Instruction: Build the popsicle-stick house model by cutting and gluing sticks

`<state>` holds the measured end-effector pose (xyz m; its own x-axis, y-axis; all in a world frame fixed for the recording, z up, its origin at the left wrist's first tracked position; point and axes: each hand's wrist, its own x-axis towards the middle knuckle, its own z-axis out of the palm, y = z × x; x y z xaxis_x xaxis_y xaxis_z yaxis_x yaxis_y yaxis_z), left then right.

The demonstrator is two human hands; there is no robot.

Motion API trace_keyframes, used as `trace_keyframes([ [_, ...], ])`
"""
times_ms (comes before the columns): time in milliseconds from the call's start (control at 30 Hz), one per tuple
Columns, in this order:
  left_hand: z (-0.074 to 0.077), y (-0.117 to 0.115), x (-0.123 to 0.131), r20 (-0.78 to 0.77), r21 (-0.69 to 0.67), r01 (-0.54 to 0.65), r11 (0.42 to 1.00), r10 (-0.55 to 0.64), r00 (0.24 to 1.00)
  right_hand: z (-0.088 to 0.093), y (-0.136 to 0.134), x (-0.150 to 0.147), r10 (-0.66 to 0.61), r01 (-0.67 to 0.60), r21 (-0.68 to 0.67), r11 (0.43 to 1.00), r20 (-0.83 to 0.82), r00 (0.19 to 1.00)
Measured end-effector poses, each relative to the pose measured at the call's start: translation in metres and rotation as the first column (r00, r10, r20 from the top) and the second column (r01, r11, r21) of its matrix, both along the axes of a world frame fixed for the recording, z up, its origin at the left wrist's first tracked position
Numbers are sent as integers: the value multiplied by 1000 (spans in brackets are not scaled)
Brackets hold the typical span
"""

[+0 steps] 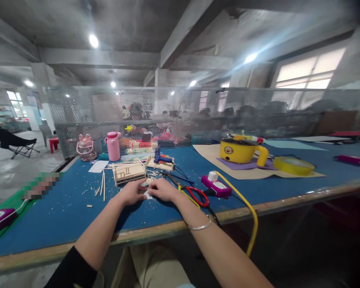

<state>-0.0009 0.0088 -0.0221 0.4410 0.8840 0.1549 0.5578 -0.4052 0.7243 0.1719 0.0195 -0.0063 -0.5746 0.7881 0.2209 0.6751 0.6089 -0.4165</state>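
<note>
My left hand (133,192) and my right hand (162,189) meet low over the table, fingers bent inward and pinched at a small pale piece I cannot make out. A scrap of white paper (149,195) lies under the fingertips. Just beyond my left hand stands a small wooden model (129,173) of thin sticks, with an open frame front. Behind it, a blue hot glue gun (162,157) rests on a second wooden piece (151,163). Red-handled scissors (198,196) lie to the right of my right hand.
Loose wooden sticks (104,186) and crumbs litter the blue table (69,212). To the right are a purple power strip (216,187) with a yellow cord (248,206), a yellow pot (237,151) and yellow tape (294,165). A pink flask (113,147) stands before the mesh partition (78,108).
</note>
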Motion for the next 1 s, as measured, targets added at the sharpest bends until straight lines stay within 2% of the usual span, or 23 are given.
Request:
trace_keyframes([
  [67,0,1,0,6,9,5,1000,-5,1000,0,0,0,-9,9,38,999,-14,1000],
  [200,-3,3,0,8,3,15,1000,-15,1000,0,-1,1,5,-6,-26,1000,-15,1000],
  [300,-6,5,-1,17,8,12,1000,-12,1000,-1,-1,1,-18,18,15,1000,-22,1000],
  [400,-8,6,-2,43,-4,30,1000,-29,999,-1,-1,0,24,-25,-15,1000,-9,1000],
  [500,-8,6,-2,17,14,29,999,-30,999,-1,0,0,-44,44,0,999,-42,998],
  [567,-5,4,-2,-4,45,22,999,-22,1000,-1,1,0,-85,86,0,996,-141,986],
  [667,2,-3,-1,-56,154,-38,987,47,997,-2,4,0,-117,58,-168,984,-367,923],
  [767,11,-10,2,-120,297,-108,949,149,982,-2,5,-1,-152,-28,-321,947,-522,839],
  [867,14,-12,5,-73,296,-140,945,168,983,-2,4,-1,-115,-119,-353,928,-575,810],
  [1000,13,-12,7,-1,262,-156,952,162,987,-2,2,-2,-75,-184,-372,910,-583,809],
])
